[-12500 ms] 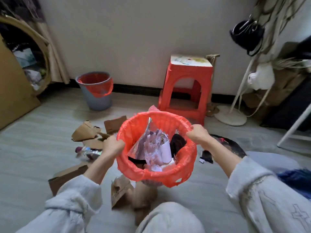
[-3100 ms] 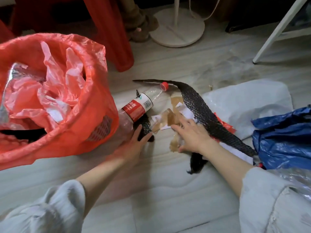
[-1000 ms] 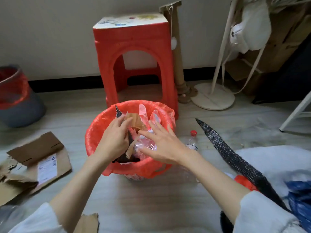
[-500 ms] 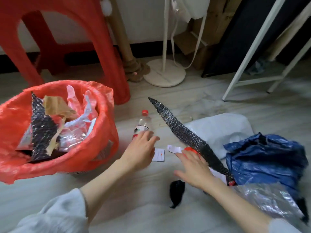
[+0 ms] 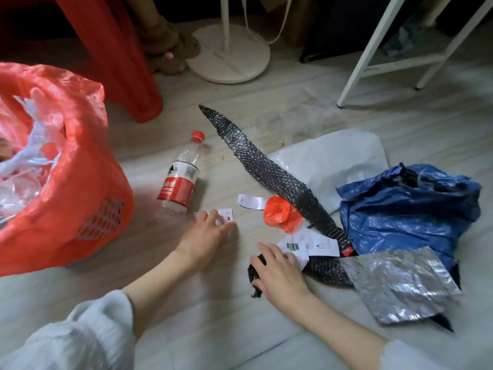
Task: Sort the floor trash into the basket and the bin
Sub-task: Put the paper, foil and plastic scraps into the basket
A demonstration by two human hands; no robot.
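The basket [image 5: 101, 222], lined with a red bag, stands at the left with plastic scraps inside. My left hand [image 5: 205, 236] lies on the floor to its right, fingertips touching a small white tag [image 5: 227, 213]. My right hand [image 5: 280, 273] rests over a black scrap [image 5: 252, 271], fingers curled on it and reaching a white paper slip [image 5: 317, 244]. A clear bottle [image 5: 181, 177] with a red label lies beyond my left hand. A long black bubble-wrap strip [image 5: 266, 172], a red plastic scrap [image 5: 280, 213] and another white tag [image 5: 250, 202] lie between. The bin is out of view.
A blue plastic bag [image 5: 408, 209], a silver foil sheet [image 5: 400, 287] and a white bag [image 5: 328, 156] lie at the right. A red stool leg [image 5: 114, 62], a white fan base [image 5: 229, 54] and white frame legs [image 5: 373, 49] stand behind.
Both hands left the basket and came down to the floor. My left hand slid onto the white tag; my right hand pulled back from the red scrap onto the black scrap.
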